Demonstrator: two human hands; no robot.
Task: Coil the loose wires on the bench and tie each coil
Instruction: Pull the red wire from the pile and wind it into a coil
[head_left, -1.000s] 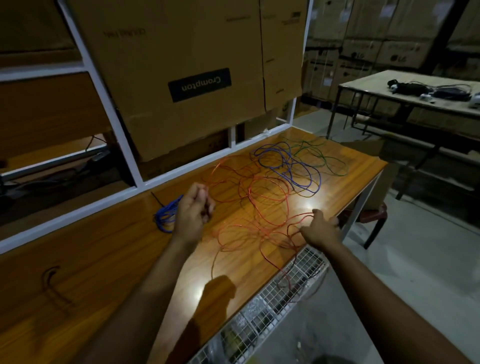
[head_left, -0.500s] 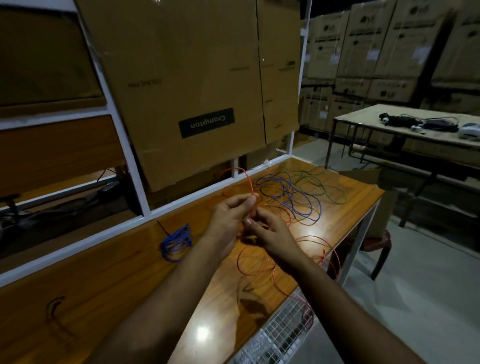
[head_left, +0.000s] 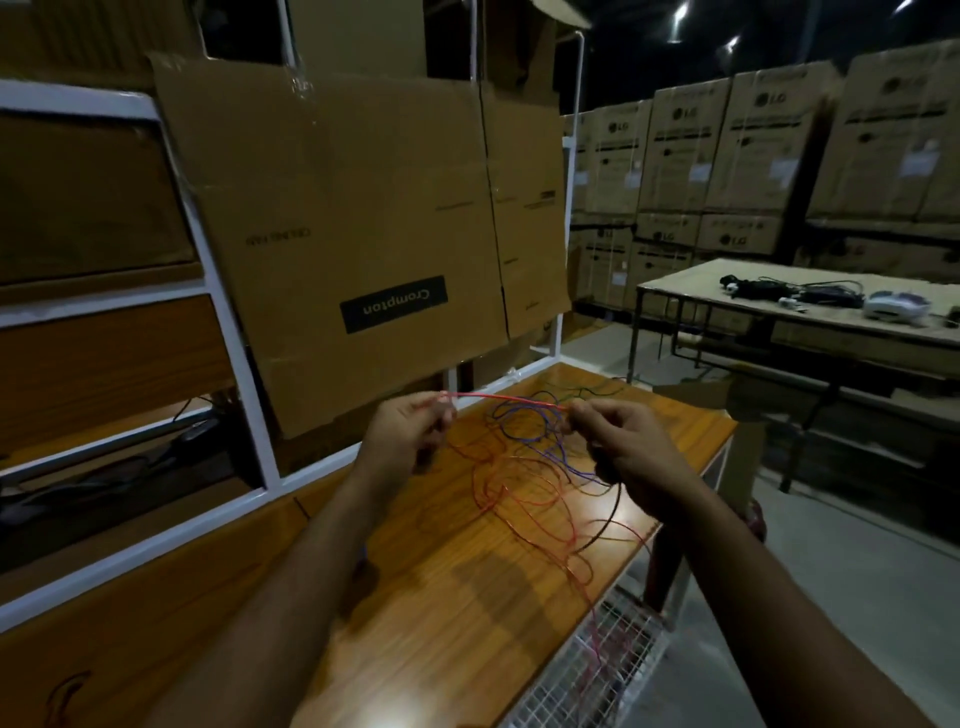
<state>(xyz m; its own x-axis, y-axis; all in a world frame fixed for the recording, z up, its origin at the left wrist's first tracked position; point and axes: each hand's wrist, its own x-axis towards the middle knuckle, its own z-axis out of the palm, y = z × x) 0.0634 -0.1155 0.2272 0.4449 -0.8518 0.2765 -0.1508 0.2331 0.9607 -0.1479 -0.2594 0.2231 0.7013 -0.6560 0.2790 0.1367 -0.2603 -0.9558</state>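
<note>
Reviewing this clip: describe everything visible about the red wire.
The red wire is thin, flexible and looks plastic-coated. One stretch runs nearly level and taut in the air between the left hand and the right hand, each pinching it. The rest lies in loose, uncoiled loops on the wooden bench, tangled with a blue wire, and some trails over the front edge onto a white mesh tray.

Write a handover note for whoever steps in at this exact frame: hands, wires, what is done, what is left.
Left hand and right hand each pinch the red wire, a short stretch pulled straight between them above the bench.
The rest of the red wire lies in loose loops on the bench, tangled with the blue wire; the green wire lies at the far end.
Done: no coil shows in this frame.
Left: coil and tie red, then blue and green.
</note>
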